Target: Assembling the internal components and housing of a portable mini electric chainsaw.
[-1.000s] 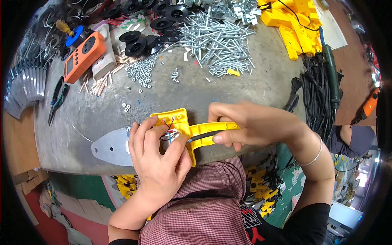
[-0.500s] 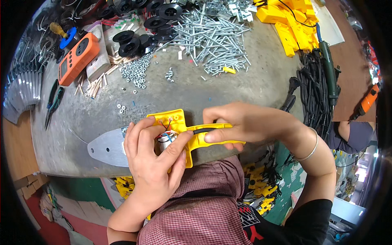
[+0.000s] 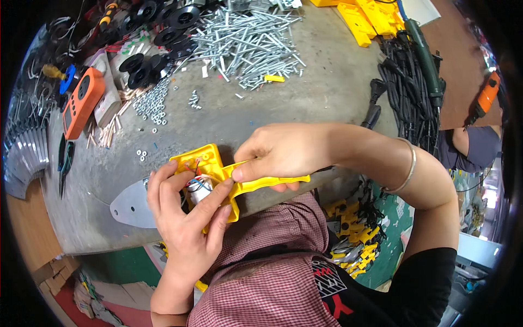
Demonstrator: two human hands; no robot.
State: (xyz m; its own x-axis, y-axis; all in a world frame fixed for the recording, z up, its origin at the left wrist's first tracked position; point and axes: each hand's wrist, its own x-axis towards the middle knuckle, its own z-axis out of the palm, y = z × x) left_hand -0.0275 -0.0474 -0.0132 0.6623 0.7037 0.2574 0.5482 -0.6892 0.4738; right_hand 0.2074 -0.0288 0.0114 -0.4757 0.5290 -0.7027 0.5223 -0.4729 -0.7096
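A yellow plastic tool housing (image 3: pixel 210 155) with a trough-like handle (image 3: pixel 280 181) lies open side up near the table's front edge. Inside its wide end sit a white cylindrical part (image 3: pixel 199 191) and thin red, white and blue wires (image 3: pixel 197 177). A rounded grey metal plate (image 3: pixel 128 210) with holes sticks out to the left. My left hand (image 3: pixel 188 218) is closed around the wide end, thumb beside the cylinder. My right hand (image 3: pixel 283 152) pinches the neck where handle and body meet; whatever lies beneath its fingers is hidden.
Long screws (image 3: pixel 248 46) form a heap at the back, with nuts (image 3: pixel 151 103) and black spools (image 3: pixel 147 71) left of them. An orange meter (image 3: pixel 83 103) and pliers (image 3: pixel 65 163) lie at left. Black cables (image 3: pixel 406 92), a green screwdriver-like tool (image 3: pixel 425 60) and yellow housings (image 3: pixel 373 22) occupy the right.
My right hand has moved left along the handle to its neck. The black cable seen in the handle before is now out of sight. My left hand keeps its hold.
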